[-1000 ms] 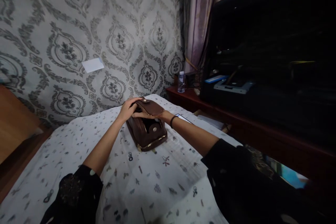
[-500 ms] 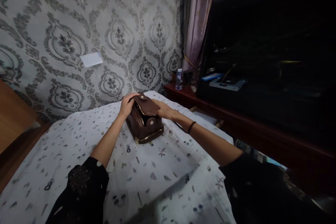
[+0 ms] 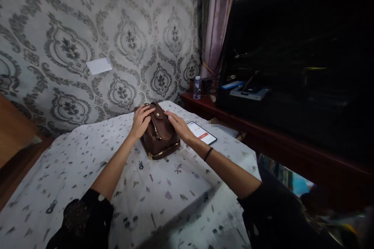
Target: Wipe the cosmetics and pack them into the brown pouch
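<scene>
A brown leather handbag with gold zips stands upright on the patterned white bedsheet. Its front flap, which carries a metal stud on a tab, lies down over the front. My left hand rests across the bag's top left side, fingers stretched out over the leather. On the other side my right hand lies flat against the flap's right edge, with fingers extended. Just beyond my right wrist lies a phone with a lit screen.
A dark red wooden cabinet runs along the bed's right side, bearing a plastic bottle and a large black television. Brown wood furniture borders the left. Behind the bed is a patterned wall with a white card.
The raised flap has come down over the bag's front opening. Both hands have shifted on the bag; the right moved from behind the flap to its edge. More of the phone shows.
</scene>
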A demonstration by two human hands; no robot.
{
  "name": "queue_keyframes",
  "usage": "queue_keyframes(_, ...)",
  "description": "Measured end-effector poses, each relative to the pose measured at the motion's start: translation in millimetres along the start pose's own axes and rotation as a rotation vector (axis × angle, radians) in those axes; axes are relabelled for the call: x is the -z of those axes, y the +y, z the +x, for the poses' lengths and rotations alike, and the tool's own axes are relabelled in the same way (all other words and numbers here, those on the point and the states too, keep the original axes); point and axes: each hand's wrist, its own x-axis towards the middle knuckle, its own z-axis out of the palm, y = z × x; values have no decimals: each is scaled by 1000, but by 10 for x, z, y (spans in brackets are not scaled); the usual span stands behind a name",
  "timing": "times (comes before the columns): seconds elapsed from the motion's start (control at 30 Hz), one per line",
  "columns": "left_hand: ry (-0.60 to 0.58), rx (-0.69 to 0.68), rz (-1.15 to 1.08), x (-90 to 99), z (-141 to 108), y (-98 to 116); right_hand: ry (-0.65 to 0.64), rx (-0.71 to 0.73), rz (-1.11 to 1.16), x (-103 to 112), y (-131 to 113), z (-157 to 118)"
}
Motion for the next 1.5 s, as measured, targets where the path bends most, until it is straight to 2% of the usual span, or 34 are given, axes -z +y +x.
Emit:
queue_keyframes(0.13, -35, -101, 101, 7, -304, 260, 13, 11, 10, -24, 22, -27)
queue_keyframes(0.23, 7, -108, 179, -89, -430, 399, 45, 42, -48, -99, 36, -39)
queue_keyframes(0.43, 160, -42, 229, -351, -422, 436, 174, 161, -275, -290, -31, -77)
queue_keyframes(0.6, 153, -55, 130, -275, -430, 443, 227, 164, -374, -350, -80, -95)
queue_keyframes(0.7, 169, -53, 28, -165, -386, 354, 245, 157, -393, -362, -81, -96)
queue_keyframes(0.8, 269, 107, -58, -134, -268, 144, 250, 150, -421, -380, -86, -99)
queue_keyframes(0.87, 269, 231, -122, -168, -186, -12, 256, 133, -452, -399, -100, -101)
queue_keyframes(0.93, 243, 277, -162, -214, -134, -134, 268, 103, -485, -419, -118, -98)
queue_keyframes(1.03, 222, 243, -152, -245, -119, -227, 265, 61, -532, -437, -145, -88)
queue_keyframes(1.2, 194, 220, -101, -214, -136, -258, 277, 43, -628, -470, -193, -138)
queue_keyframes(1.3, 188, 214, -81, -206, -126, -256, 298, 66, -668, -536, -238, -231)
queue_keyframes(1.5, 161, 204, -56, -125, -71, -235, 256, 145, -699, -637, -310, -361)
